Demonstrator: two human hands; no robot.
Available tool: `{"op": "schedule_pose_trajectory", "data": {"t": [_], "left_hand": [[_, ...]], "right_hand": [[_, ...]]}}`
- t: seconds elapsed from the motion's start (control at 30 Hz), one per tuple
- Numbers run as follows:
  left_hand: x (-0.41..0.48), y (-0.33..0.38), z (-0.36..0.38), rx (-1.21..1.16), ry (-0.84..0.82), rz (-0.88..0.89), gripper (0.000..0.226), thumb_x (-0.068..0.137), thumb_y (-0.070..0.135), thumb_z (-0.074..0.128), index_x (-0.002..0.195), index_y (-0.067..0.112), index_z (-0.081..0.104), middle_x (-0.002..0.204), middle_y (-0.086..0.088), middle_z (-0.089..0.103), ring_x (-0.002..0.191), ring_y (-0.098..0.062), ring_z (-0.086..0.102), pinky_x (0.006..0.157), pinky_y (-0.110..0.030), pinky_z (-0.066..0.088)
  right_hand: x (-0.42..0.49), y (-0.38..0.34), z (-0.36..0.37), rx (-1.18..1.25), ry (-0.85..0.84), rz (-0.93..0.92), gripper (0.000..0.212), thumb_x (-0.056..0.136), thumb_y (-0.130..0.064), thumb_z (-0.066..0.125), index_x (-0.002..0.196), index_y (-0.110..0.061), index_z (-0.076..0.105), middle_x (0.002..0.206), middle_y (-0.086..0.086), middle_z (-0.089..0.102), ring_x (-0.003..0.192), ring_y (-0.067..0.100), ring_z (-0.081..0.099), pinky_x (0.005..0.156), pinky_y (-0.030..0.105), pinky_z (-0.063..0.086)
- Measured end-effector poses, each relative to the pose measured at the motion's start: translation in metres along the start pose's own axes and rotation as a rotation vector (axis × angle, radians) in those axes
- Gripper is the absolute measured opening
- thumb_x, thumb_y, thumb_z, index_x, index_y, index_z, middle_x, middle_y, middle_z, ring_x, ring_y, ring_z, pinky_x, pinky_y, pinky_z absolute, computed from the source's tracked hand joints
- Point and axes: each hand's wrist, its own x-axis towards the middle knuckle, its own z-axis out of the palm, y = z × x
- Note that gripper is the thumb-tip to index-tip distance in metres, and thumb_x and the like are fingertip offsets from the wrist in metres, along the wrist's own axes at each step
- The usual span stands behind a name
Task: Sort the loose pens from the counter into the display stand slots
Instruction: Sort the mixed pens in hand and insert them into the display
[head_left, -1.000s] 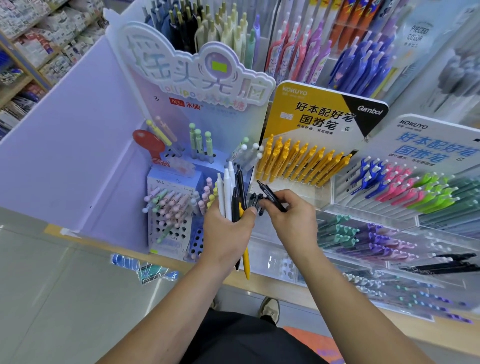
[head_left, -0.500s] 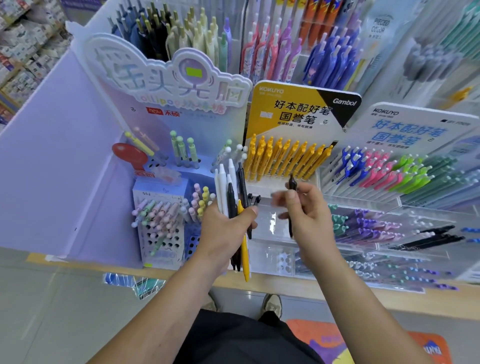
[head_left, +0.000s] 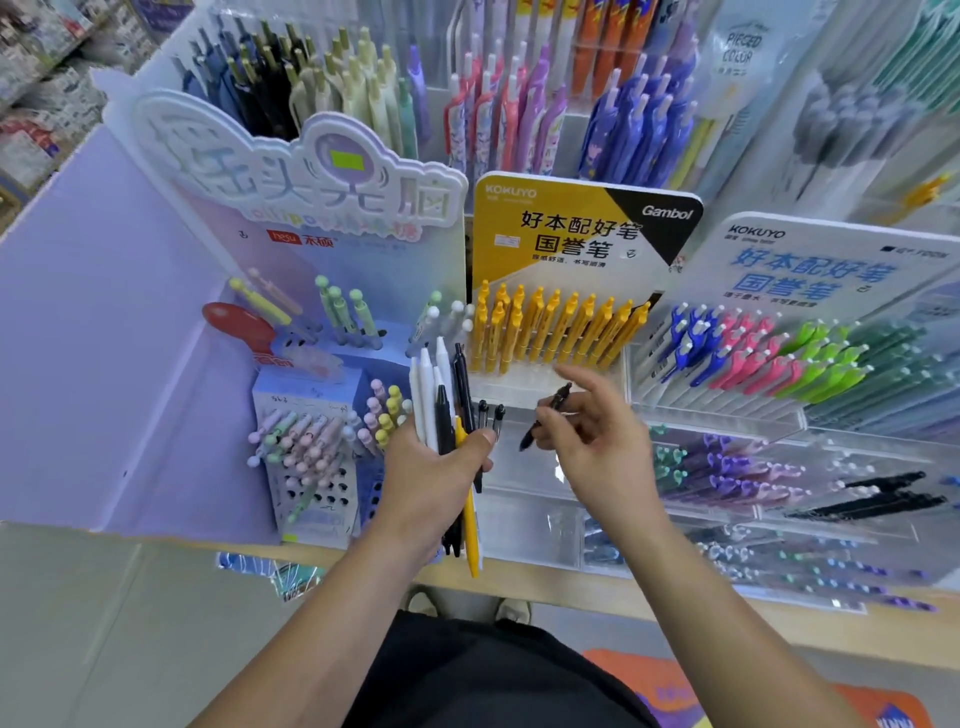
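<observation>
A wooden counter (head_left: 571, 584) crowded with pen stands is seen from above. In front of it, a bundle of pens (head_left: 441, 400), white, black and yellow, is gripped in the left hand (head_left: 436, 473) with their long axes near upright. Apart from it, a single black pen (head_left: 545, 415) is pinched in the right hand (head_left: 597, 447), slanted from lower left to upper right, its upper end aimed at the yellow pens (head_left: 550, 332) racked in the yellow-carded stand (head_left: 571, 223) behind.

blurred shelves of packaged goods (head_left: 36, 104) fill the upper left corner. a plain lavender panel (head_left: 104, 338) stands below them. pale floor tiles (head_left: 104, 649) spread at lower left; an orange mat (head_left: 675, 686) lies at lower right.
</observation>
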Motion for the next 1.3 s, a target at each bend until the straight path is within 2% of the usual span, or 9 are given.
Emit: {"op": "schedule_pose_trajectory", "data": {"t": [0.13, 0.23, 0.4, 0.57, 0.63, 0.77, 0.9, 1.17, 1.3], "left_hand": [[-0.003, -0.002, 0.006, -0.01, 0.048, 0.016, 0.015, 0.09, 0.018, 0.081, 0.099, 0.013, 0.069, 0.081, -0.009, 0.077, 0.069, -0.011, 0.076, 0.058, -0.012, 0.052], [-0.003, -0.005, 0.01, -0.005, 0.067, 0.011, 0.019, 0.091, 0.02, 0.08, 0.104, 0.013, 0.068, 0.084, -0.009, 0.077, 0.071, -0.01, 0.075, 0.058, -0.009, 0.051], [-0.003, -0.008, 0.012, -0.039, 0.062, 0.006, 0.022, 0.09, 0.021, 0.08, 0.107, 0.009, 0.07, 0.084, -0.009, 0.077, 0.073, -0.012, 0.076, 0.067, -0.02, 0.053], [-0.002, -0.003, 0.011, -0.056, 0.051, 0.028, 0.012, 0.091, 0.018, 0.079, 0.096, 0.01, 0.072, 0.075, -0.009, 0.076, 0.072, -0.016, 0.075, 0.063, -0.017, 0.054], [-0.001, -0.002, 0.01, -0.073, 0.049, 0.03, 0.014, 0.091, 0.016, 0.08, 0.094, 0.006, 0.072, 0.074, -0.01, 0.076, 0.068, -0.014, 0.074, 0.061, -0.016, 0.054], [-0.001, 0.0, 0.011, -0.112, 0.005, 0.017, 0.017, 0.09, 0.016, 0.08, 0.094, 0.001, 0.072, 0.074, -0.014, 0.076, 0.072, -0.021, 0.074, 0.077, -0.034, 0.061], [-0.003, 0.004, 0.006, -0.14, -0.004, 0.016, 0.014, 0.092, 0.012, 0.078, 0.085, 0.002, 0.072, 0.072, -0.015, 0.075, 0.068, -0.016, 0.072, 0.064, -0.016, 0.055], [-0.002, 0.008, 0.005, -0.177, 0.021, 0.028, 0.021, 0.092, 0.011, 0.078, 0.098, -0.007, 0.07, 0.073, -0.015, 0.075, 0.067, -0.015, 0.072, 0.062, -0.015, 0.054], [-0.002, 0.011, 0.008, -0.228, 0.016, 0.002, 0.023, 0.091, 0.012, 0.078, 0.1, -0.008, 0.071, 0.077, -0.017, 0.076, 0.071, -0.02, 0.074, 0.074, -0.032, 0.059]], "right_hand": [[0.003, 0.009, 0.005, 0.092, 0.009, -0.02, 0.027, 0.095, 0.001, 0.068, 0.111, -0.02, 0.065, 0.092, 0.003, 0.073, 0.084, 0.02, 0.075, 0.08, 0.04, 0.063], [0.005, 0.016, 0.008, 0.01, -0.007, -0.06, 0.025, 0.094, -0.001, 0.07, 0.108, -0.021, 0.065, 0.094, -0.002, 0.073, 0.084, 0.013, 0.075, 0.08, 0.034, 0.062], [0.007, 0.026, 0.011, -0.236, -0.036, -0.159, 0.027, 0.094, -0.012, 0.073, 0.119, -0.02, 0.069, 0.093, -0.007, 0.074, 0.085, 0.006, 0.07, 0.08, 0.034, 0.057], [0.002, 0.022, 0.019, -0.351, 0.007, -0.261, 0.035, 0.098, -0.016, 0.07, 0.133, -0.018, 0.067, 0.103, -0.003, 0.072, 0.091, 0.009, 0.067, 0.081, 0.031, 0.057], [0.001, 0.018, 0.021, -0.324, 0.038, -0.192, 0.032, 0.095, -0.015, 0.073, 0.127, -0.018, 0.069, 0.102, -0.005, 0.073, 0.091, 0.006, 0.069, 0.082, 0.03, 0.058], [0.007, 0.012, 0.021, -0.337, 0.025, -0.063, 0.014, 0.092, -0.016, 0.076, 0.106, -0.016, 0.073, 0.093, -0.004, 0.077, 0.086, 0.01, 0.072, 0.081, 0.037, 0.059], [0.011, 0.008, 0.026, -0.413, 0.013, -0.072, 0.007, 0.089, -0.012, 0.077, 0.097, -0.013, 0.077, 0.084, 0.0, 0.078, 0.08, 0.017, 0.072, 0.076, 0.042, 0.059], [0.011, 0.006, 0.024, -0.419, 0.014, -0.039, 0.013, 0.087, -0.018, 0.081, 0.097, -0.012, 0.077, 0.084, 0.002, 0.077, 0.08, 0.019, 0.072, 0.077, 0.042, 0.059], [-0.005, -0.011, 0.018, -0.351, 0.064, -0.027, 0.024, 0.084, -0.034, 0.084, 0.099, -0.018, 0.076, 0.086, -0.007, 0.076, 0.077, 0.006, 0.069, 0.072, 0.029, 0.058]]}}
